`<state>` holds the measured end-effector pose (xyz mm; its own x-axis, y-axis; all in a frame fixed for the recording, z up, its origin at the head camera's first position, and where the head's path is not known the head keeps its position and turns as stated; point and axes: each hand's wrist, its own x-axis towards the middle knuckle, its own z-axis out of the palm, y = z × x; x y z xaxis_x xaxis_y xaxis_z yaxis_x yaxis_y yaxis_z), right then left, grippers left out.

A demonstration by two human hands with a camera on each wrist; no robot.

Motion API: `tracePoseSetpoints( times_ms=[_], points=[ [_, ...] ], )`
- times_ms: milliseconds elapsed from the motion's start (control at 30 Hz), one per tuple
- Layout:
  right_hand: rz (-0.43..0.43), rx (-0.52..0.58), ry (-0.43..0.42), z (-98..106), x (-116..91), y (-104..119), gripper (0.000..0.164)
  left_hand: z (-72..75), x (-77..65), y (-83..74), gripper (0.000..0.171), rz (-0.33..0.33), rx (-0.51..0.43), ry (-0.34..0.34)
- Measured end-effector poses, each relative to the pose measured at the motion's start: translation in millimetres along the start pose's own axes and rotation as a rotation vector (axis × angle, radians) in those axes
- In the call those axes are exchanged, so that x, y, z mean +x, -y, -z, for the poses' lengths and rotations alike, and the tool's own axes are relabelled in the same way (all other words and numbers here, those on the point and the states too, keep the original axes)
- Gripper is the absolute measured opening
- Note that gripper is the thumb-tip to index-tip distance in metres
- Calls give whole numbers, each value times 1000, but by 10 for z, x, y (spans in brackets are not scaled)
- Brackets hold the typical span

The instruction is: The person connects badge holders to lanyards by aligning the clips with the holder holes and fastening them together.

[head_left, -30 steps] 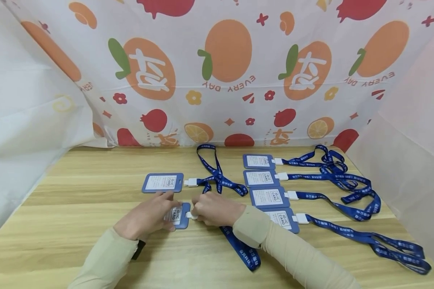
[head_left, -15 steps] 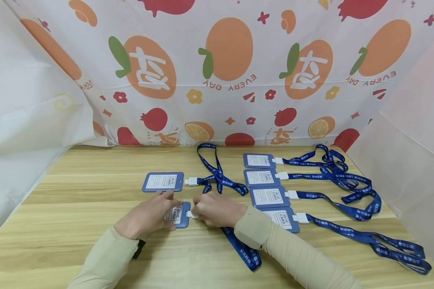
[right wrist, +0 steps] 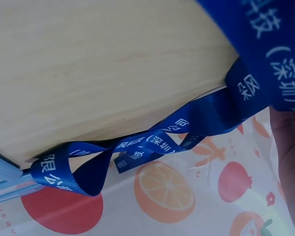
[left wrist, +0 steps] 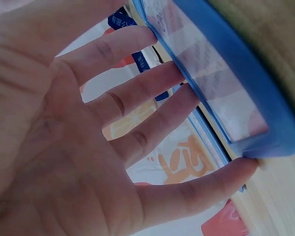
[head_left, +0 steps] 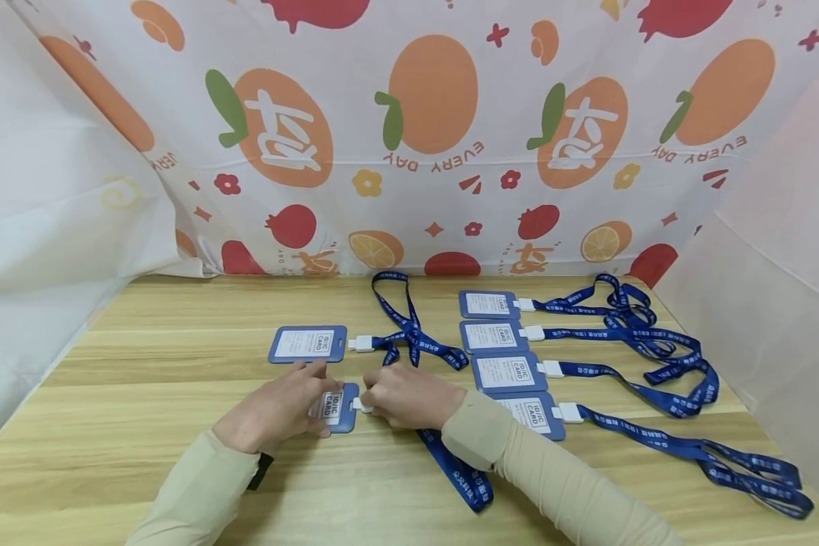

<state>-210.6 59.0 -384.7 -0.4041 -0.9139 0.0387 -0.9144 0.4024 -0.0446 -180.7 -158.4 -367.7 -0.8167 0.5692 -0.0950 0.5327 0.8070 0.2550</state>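
Observation:
My left hand (head_left: 280, 406) grips a blue ID card holder (head_left: 346, 413) by its long edges as it lies flat on the table, covering its left part. In the left wrist view, fingertips rest along the edge of the holder's blue frame. My right hand (head_left: 412, 396) pinches the white clip (head_left: 364, 406) at the holder's slotted end. From under that hand, a dark blue lanyard (head_left: 453, 474) with white lettering trails towards the table's front. Close to the right wrist camera, the blue strap (right wrist: 206, 115) runs twisted; the pinching fingertips are outside that view.
Behind my hands lies another blue card holder (head_left: 307, 345), with a white clip (head_left: 362, 344) near its slot and a crossed lanyard (head_left: 409, 326). Several card holders with lanyards form a column on the right, the nearest holder (head_left: 539, 413) partly behind my right sleeve. A fruit-print cloth (head_left: 430, 197) hangs behind the table.

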Motion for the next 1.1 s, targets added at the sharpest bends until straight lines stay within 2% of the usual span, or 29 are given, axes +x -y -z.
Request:
tracePoseSetpoints(
  times_ms=[200,400,633,867,1100],
  points=[
    [-12,13,33,19,-9,-6,20,0,7,-7,56,-2,6,2],
    [-9,58,26,27,-27,-32,20,-5,9,-16,56,5,12,6],
    [-10,93,24,19,-43,-70,21,-5,18,-11,55,-18,32,-8],
    [-4,81,26,18,-32,-62,21,-10,15,-11,56,1,30,-7],
    [-5,72,37,2,5,-46,20,-21,21,19,56,-15,31,-14]
  ],
)
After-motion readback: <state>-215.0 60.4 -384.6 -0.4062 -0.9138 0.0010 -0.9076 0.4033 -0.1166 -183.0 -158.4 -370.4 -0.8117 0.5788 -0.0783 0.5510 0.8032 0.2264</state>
